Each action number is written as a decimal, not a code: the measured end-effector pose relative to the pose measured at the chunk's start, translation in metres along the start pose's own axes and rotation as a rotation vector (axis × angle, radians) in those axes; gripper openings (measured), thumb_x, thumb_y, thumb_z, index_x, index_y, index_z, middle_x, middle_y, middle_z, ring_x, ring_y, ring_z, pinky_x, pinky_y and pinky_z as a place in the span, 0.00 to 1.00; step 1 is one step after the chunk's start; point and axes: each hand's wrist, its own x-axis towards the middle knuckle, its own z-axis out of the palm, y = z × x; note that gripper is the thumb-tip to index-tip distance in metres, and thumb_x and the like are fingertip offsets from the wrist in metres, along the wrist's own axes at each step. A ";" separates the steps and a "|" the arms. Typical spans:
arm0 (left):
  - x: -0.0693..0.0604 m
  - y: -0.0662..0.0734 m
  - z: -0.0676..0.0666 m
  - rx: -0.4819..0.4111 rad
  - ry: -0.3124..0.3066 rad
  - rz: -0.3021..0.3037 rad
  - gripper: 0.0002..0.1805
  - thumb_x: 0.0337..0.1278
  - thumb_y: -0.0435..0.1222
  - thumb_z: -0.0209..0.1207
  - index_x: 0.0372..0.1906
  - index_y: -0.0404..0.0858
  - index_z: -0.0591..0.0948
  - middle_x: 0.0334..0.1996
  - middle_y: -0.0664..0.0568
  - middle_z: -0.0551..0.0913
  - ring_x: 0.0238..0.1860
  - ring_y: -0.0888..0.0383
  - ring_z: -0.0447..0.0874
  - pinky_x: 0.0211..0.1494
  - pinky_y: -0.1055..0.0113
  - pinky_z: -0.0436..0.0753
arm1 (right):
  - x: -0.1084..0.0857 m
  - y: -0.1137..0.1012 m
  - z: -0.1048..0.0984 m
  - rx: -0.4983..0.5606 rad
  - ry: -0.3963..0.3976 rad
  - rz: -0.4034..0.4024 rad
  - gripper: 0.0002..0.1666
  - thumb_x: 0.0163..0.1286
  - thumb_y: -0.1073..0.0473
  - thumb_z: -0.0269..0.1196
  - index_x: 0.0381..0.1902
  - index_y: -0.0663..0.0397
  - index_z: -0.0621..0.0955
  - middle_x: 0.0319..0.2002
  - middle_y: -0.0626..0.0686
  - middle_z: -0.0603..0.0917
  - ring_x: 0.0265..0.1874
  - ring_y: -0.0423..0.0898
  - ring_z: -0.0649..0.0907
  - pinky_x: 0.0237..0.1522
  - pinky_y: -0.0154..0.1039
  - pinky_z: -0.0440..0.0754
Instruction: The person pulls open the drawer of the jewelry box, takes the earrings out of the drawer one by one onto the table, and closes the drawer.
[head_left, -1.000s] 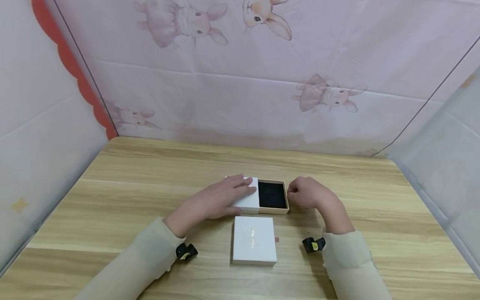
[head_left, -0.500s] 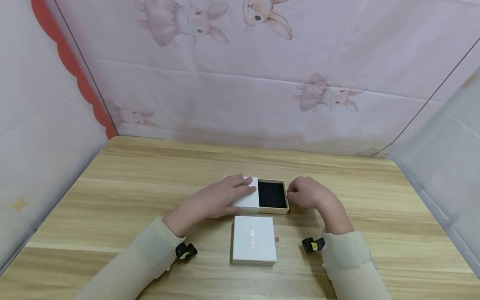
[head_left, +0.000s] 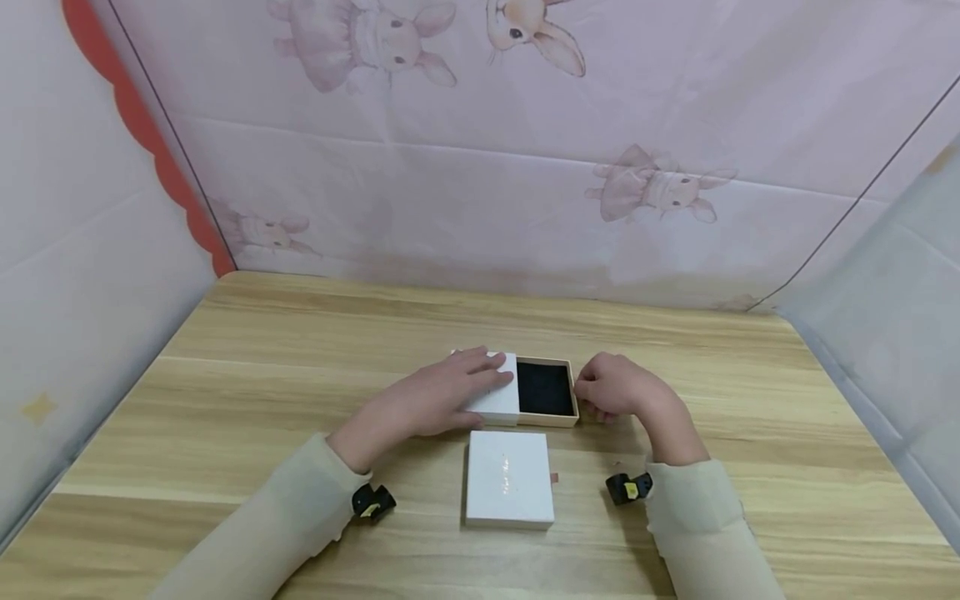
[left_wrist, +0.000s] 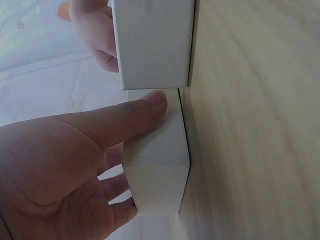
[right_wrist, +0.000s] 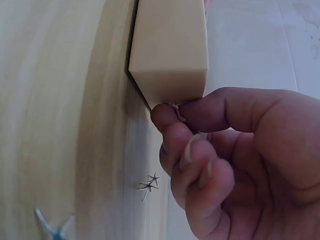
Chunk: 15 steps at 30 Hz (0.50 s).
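A white slide-out drawer box lies on the table, its beige drawer (head_left: 574,408) partly out to the right and lined with a black pad (head_left: 544,389). My left hand (head_left: 438,392) grips the white sleeve (head_left: 491,408), fingers over the top and thumb (left_wrist: 150,107) along the near side. At the drawer's right end, my right hand (head_left: 617,387) pinches a small ribbon pull tab (right_wrist: 179,113) between thumb and forefinger, with the other fingers curled below. A second white box (head_left: 508,479) with gold lettering sits shut just in front, its ribbon tab (head_left: 555,477) showing on the right.
Star-shaped metal pieces (right_wrist: 149,185) lie on the wooden table (head_left: 300,333) near my right hand, with another bluish, blurred one (right_wrist: 56,231) closer to the camera. Fabric with printed rabbits (head_left: 450,192) walls the table's back. More fabric stands at both sides.
The lower fingers of my right hand have come into sight beneath it. Drawer, sleeve, left hand and second box look unmoved.
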 end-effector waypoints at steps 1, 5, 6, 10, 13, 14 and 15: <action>0.000 0.000 0.000 0.004 -0.001 0.000 0.37 0.66 0.44 0.63 0.77 0.47 0.63 0.79 0.51 0.55 0.80 0.47 0.48 0.79 0.50 0.54 | 0.000 0.000 0.000 0.007 -0.003 0.001 0.18 0.71 0.62 0.51 0.24 0.59 0.82 0.19 0.52 0.79 0.17 0.45 0.80 0.25 0.38 0.83; 0.001 0.001 -0.001 0.010 -0.011 -0.009 0.37 0.66 0.44 0.62 0.77 0.48 0.62 0.79 0.52 0.54 0.80 0.48 0.47 0.80 0.51 0.53 | -0.001 0.000 -0.001 0.035 -0.016 0.016 0.18 0.71 0.62 0.51 0.23 0.59 0.81 0.19 0.52 0.78 0.17 0.44 0.79 0.24 0.38 0.84; 0.001 0.001 -0.001 0.011 -0.013 -0.011 0.37 0.66 0.44 0.62 0.77 0.48 0.62 0.79 0.52 0.54 0.80 0.48 0.47 0.80 0.51 0.53 | -0.001 0.000 -0.001 0.042 -0.019 0.019 0.18 0.71 0.62 0.51 0.23 0.59 0.81 0.19 0.52 0.78 0.17 0.44 0.78 0.24 0.38 0.84; 0.001 0.001 -0.001 0.009 -0.013 -0.017 0.37 0.66 0.44 0.62 0.77 0.48 0.62 0.79 0.53 0.54 0.80 0.48 0.46 0.80 0.52 0.53 | -0.001 0.000 -0.001 0.058 -0.024 0.029 0.18 0.72 0.62 0.51 0.23 0.60 0.81 0.19 0.52 0.78 0.17 0.44 0.78 0.24 0.37 0.83; 0.001 0.001 0.000 0.006 -0.014 -0.021 0.37 0.66 0.44 0.62 0.77 0.49 0.62 0.79 0.53 0.54 0.80 0.49 0.46 0.80 0.52 0.53 | -0.001 0.000 0.000 0.063 -0.026 0.026 0.18 0.72 0.62 0.51 0.23 0.60 0.80 0.19 0.52 0.78 0.17 0.43 0.78 0.24 0.37 0.83; 0.001 0.001 0.000 0.005 -0.012 -0.022 0.37 0.66 0.44 0.62 0.77 0.49 0.62 0.79 0.53 0.54 0.80 0.48 0.46 0.80 0.52 0.53 | 0.000 0.000 0.000 0.065 -0.028 0.025 0.18 0.72 0.62 0.51 0.23 0.60 0.80 0.19 0.52 0.78 0.17 0.43 0.78 0.23 0.36 0.83; 0.001 0.001 0.000 0.006 -0.014 -0.024 0.37 0.66 0.44 0.62 0.77 0.49 0.62 0.79 0.53 0.54 0.80 0.49 0.46 0.80 0.52 0.53 | 0.000 0.000 0.000 0.067 -0.029 0.024 0.18 0.71 0.62 0.51 0.23 0.60 0.80 0.19 0.52 0.78 0.16 0.43 0.78 0.23 0.36 0.83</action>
